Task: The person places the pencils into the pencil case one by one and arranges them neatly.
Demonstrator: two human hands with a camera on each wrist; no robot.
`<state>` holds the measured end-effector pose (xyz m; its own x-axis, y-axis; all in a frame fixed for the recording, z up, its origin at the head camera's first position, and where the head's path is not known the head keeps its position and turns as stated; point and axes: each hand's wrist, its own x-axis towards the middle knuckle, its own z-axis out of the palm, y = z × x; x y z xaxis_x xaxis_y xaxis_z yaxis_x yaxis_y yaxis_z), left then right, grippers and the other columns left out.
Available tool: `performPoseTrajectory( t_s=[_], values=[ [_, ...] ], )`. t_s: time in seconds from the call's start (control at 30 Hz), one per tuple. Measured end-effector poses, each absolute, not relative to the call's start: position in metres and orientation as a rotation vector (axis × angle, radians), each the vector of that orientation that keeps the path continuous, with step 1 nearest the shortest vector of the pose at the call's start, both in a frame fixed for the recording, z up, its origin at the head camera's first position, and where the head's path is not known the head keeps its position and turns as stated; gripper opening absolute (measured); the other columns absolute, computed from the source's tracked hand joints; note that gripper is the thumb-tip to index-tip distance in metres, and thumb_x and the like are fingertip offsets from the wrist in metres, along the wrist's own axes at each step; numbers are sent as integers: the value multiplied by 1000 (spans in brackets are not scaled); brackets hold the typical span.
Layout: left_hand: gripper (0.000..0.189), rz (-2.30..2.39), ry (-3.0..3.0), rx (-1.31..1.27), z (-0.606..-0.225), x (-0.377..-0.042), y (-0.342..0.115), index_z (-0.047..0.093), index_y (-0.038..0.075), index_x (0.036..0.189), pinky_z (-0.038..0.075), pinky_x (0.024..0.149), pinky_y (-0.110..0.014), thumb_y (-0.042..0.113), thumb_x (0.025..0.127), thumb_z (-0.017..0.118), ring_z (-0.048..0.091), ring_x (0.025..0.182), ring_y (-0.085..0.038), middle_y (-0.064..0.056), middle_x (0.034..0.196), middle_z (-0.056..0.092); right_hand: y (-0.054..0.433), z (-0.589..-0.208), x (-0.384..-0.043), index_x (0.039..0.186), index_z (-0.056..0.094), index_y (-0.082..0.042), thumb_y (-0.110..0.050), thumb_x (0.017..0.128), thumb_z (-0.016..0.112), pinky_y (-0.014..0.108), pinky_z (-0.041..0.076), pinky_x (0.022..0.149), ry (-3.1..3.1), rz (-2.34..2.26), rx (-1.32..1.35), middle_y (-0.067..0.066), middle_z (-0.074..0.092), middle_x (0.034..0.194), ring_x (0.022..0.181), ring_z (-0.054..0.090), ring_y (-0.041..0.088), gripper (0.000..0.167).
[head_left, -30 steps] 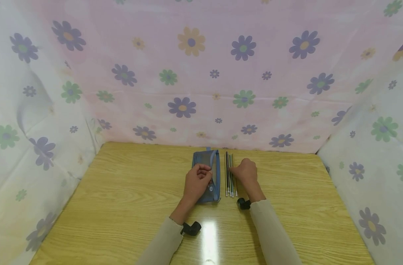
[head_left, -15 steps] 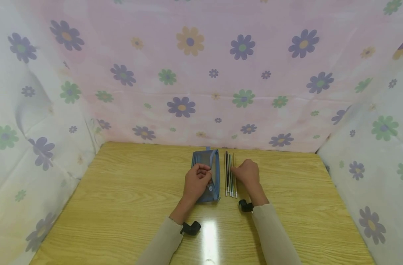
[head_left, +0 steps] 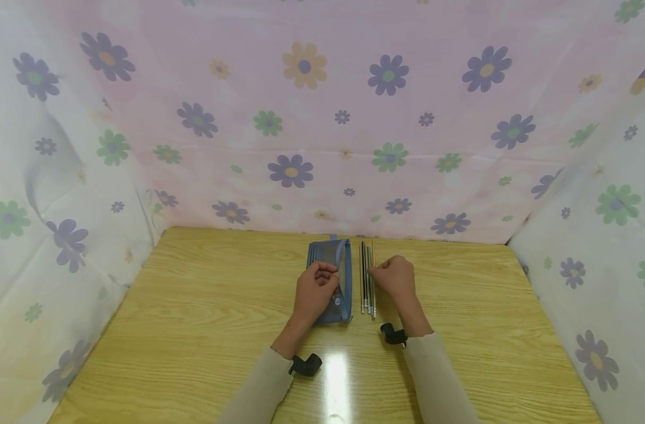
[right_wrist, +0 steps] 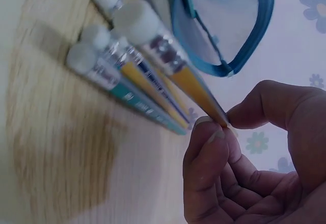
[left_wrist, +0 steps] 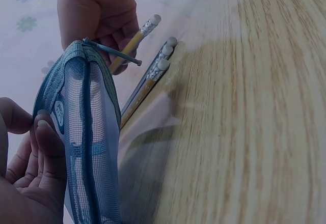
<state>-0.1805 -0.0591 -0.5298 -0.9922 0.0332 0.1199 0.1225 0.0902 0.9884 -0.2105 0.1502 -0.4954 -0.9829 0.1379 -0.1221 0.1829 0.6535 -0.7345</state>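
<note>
My left hand (head_left: 315, 291) pinches the near side of a blue mesh zip pencil case (head_left: 325, 250), which stands on the table with its mouth gaping along the zipper. Its zip pull (left_wrist: 114, 52) sticks out at one end in the left wrist view. Thumb and fingertips of my right hand (head_left: 396, 275) pinch a yellow pencil (right_wrist: 196, 89) with a white eraser. That pencil is lifted above the others. Beneath it several pencils, among them a green one (right_wrist: 127, 92), lie side by side just right of the case, eraser ends toward me.
The wood-grain table (head_left: 222, 306) reaches back to a pink flowered cloth (head_left: 322, 129). White flowered cloth (head_left: 47, 176) hangs along the left and right sides. Black wrist cameras (head_left: 308, 365) are strapped at both wrists.
The yellow pencil in my right hand has shifted left, from beside the other pencils to over them. My left hand and the pencil case stay in place.
</note>
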Motion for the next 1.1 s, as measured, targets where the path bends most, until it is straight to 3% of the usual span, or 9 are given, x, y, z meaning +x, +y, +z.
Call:
performPoseTrajectory(
  t_s=[0.2,0.37,0.83,1.1],
  values=[
    [14,-2059,-2273,-161,-529,-181,-59,69,-4,113,58,56,-26,2,100,70,68,65,-15,-11,88,71,144,-488,-204,64,74,1,-22,92,76,28,39,48,2774,-1336,279,3,64,52,47,56,17,36],
    [15,-2061,-2272,-166,-529,-181,-59,68,-5,113,58,56,-26,2,100,69,67,65,-14,-11,88,71,136,-487,-201,77,80,1,-20,90,76,27,40,48,2758,-1368,296,5,69,61,54,59,17,25],
    [13,-2092,-2252,-164,-528,-181,-60,69,-1,111,57,55,-26,5,100,70,67,64,-14,-10,87,71,123,-491,-204,81,81,-3,-18,89,73,30,52,55,2720,-1427,196,4,71,63,55,66,18,18],
    [12,-2095,-2247,-178,-528,-181,-60,69,-1,111,57,54,-26,4,100,69,66,63,-14,-11,87,71,116,-489,-207,87,82,-1,-15,89,72,35,62,60,2683,-1478,194,10,77,74,65,76,28,17]
  ],
)
